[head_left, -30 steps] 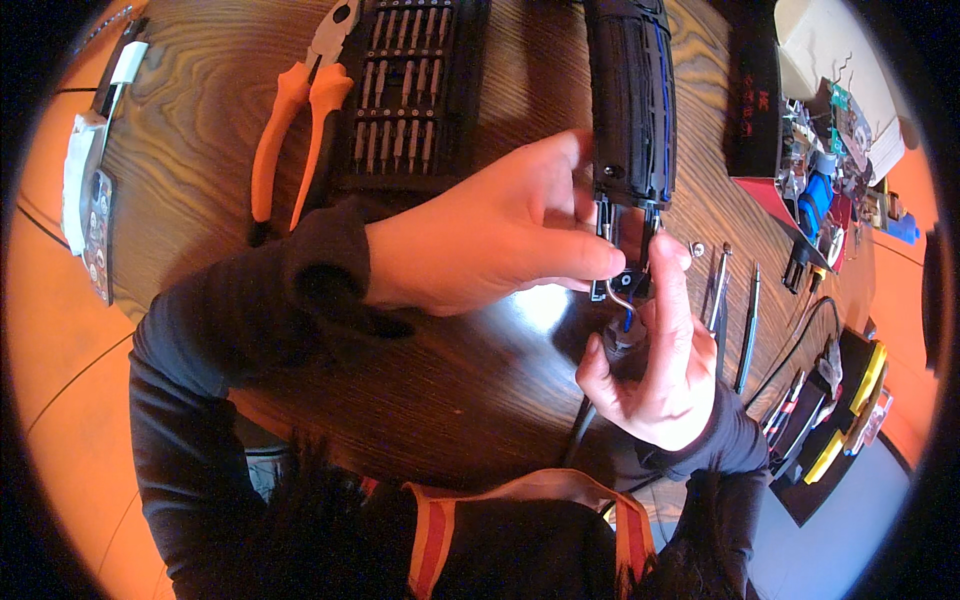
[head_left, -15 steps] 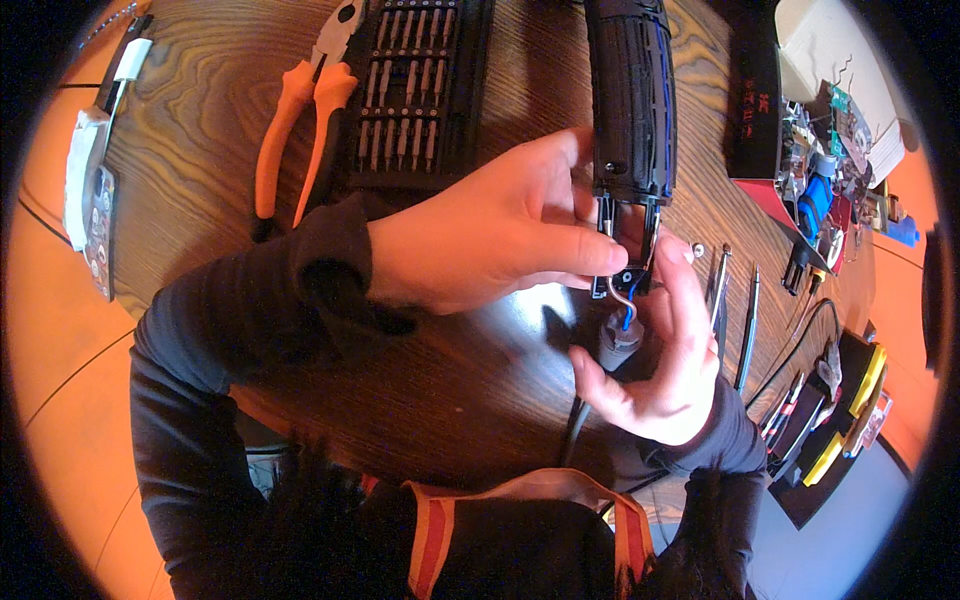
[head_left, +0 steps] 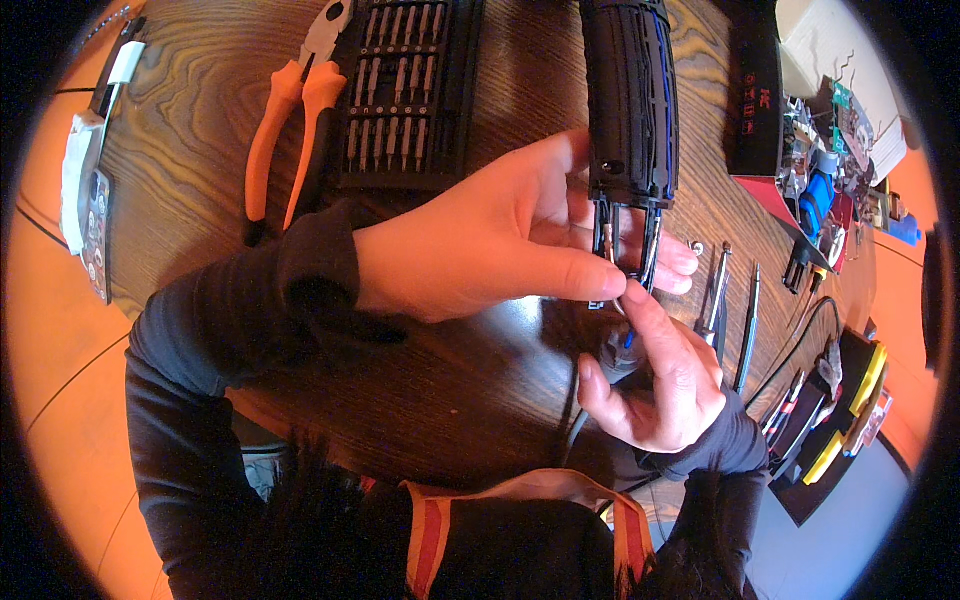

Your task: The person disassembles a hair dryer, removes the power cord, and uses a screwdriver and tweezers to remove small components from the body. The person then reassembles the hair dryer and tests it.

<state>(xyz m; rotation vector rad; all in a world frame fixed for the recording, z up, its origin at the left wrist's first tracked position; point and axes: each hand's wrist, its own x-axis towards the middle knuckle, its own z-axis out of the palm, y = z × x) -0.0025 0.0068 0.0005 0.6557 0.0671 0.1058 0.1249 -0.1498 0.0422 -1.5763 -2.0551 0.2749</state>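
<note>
My left hand (head_left: 480, 250) holds the lower, opened end of a long black cylindrical device (head_left: 630, 100), its thumb over exposed metal rails and wires, fingers behind showing on the right. My right hand (head_left: 665, 390) touches that end with its index fingertip beside my left thumb; its thumb is apart, lower down. A grey cable fitting (head_left: 620, 350), partly hidden by that hand, has a blue wire at its top and a dark cable below. Slim metal tools (head_left: 750, 320) lie right of my hands.
A wooden table (head_left: 190, 160) carries orange-handled pliers (head_left: 270, 140) and a screwdriver-bit case (head_left: 459, 100). At right are a box of electronic parts (head_left: 815, 200) and a black tool holder with yellow items (head_left: 825, 420). A phone-like object (head_left: 98, 240) lies at the left edge.
My right index finger has moved down from the rail's right side to beside my left thumb. My left thumb has shifted slightly down, and left fingertips now show behind the device's right side.
</note>
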